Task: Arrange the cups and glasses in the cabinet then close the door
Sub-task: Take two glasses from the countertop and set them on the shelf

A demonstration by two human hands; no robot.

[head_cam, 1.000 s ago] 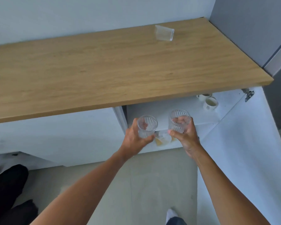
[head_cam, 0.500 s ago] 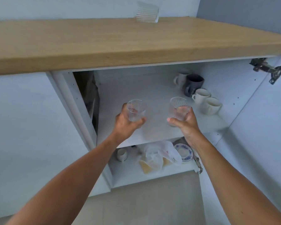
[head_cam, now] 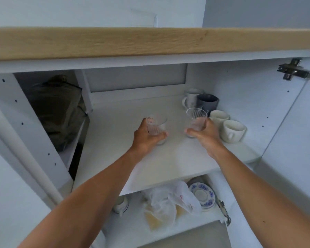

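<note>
Head view, looking into an open white cabinet (head_cam: 240, 83) beneath a wooden countertop edge (head_cam: 150, 42) across the upper frame. At centre: left hand (head_cam: 147, 138) wrapped around a ribbed clear glass (head_cam: 157, 125), fingers closed on its sides, thumb toward the right; glass upright, base at or just above the white upper shelf (head_cam: 168, 163) — contact not clear through the blur. Just right of centre: right hand (head_cam: 206, 135) clamped on a second ribbed glass (head_cam: 196, 119), upright, rim above the fingers, base likewise close to the shelf. Two glasses near each other, apart, level with one another.

Right of the second glass, on the same shelf: two cream cups (head_cam: 233, 130), side by side and nearly touching, the nearer one with its handle toward the lower frame. Behind these, toward the back of the shelf: a grey mug (head_cam: 208, 102) beside a white mug (head_cam: 191, 97). Right-hand glass just beside the farther cream cup.

Upper right of frame: metal hinge (head_cam: 293, 70) on the cabinet side, open door (head_cam: 293, 140) running down the right edge. Left of centre, in the neighbouring compartment: a dark bundle (head_cam: 57, 108), indistinct.

Lower frame, on the bottom shelf: crumpled clear plastic bag (head_cam: 168, 204), blue-patterned saucer (head_cam: 202, 194) to its right, small white cup (head_cam: 121, 204) to its left, partly hidden by the left forearm.
</note>
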